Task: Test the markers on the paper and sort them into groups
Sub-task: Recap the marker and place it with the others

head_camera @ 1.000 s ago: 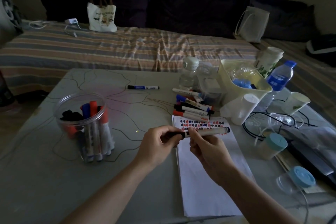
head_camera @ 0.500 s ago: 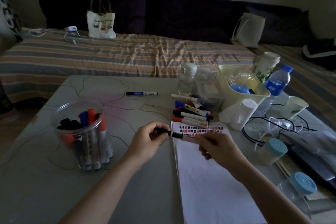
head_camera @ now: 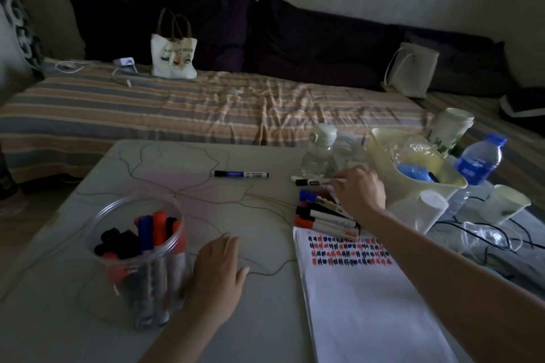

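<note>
A white paper sheet with rows of red, blue and black test marks lies on the table, right of centre. Just behind it is a pile of several sorted markers. My right hand reaches over the pile and pinches the end of a black-capped marker, which lies low at the pile's far side. My left hand rests flat and open on the table beside a clear plastic jar holding several markers. One blue marker lies alone at the table's middle.
A yellow bin, a blue-capped water bottle, paper cups, a clear bottle and tangled cables crowd the right side. A striped bed with bags lies beyond the table.
My right hand has carried the black marker from above the paper out to the far side of the pile. My left hand has let go and dropped flat beside the jar.
</note>
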A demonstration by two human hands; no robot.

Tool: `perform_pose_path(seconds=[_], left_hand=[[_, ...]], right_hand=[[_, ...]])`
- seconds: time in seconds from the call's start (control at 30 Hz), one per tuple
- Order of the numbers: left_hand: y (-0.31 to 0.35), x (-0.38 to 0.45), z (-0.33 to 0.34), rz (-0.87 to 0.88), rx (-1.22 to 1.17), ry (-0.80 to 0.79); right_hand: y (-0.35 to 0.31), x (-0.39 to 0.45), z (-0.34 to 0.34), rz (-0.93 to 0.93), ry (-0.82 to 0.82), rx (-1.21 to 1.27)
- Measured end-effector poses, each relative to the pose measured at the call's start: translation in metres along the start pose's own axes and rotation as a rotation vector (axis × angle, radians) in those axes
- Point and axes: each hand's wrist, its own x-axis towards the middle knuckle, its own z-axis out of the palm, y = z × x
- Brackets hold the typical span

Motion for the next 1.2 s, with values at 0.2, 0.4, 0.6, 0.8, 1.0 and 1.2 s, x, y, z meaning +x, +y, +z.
perform_pose_path(seconds=[0.2, 0.4, 0.6, 0.8, 1.0, 1.2], left_hand=[[-0.003, 0.009, 0.002, -0.011, -0.04, -0.038], [0.006, 0.024, 0.004, -0.095, -0.062, -0.044], [0.007, 0.053, 0.011, -0.142, 0.031, 0.002], [0.004, 0.062, 0.02, -0.149, 0.0, 0.028], [0.0, 0.061, 0.022, -0.144, -0.004, 0.056], [0.0, 0.056, 0.017, -0.133, -0.077, 0.036]], right_hand=[[-0.004, 0.002, 0.02, 0.013, -0.077, -0.24], [-0.043, 0.001, 0.03, -0.289, -0.131, -0.105], [-0.089, 0.025, 0.056, -0.429, -0.416, -0.035], [-0.129, 0.051, 0.113, -0.33, -0.556, 0.055], [-0.136, 0.038, 0.141, -0.334, -0.289, -0.068], [-0.127, 0.0, 0.109, -0.343, -0.295, 0.021]])
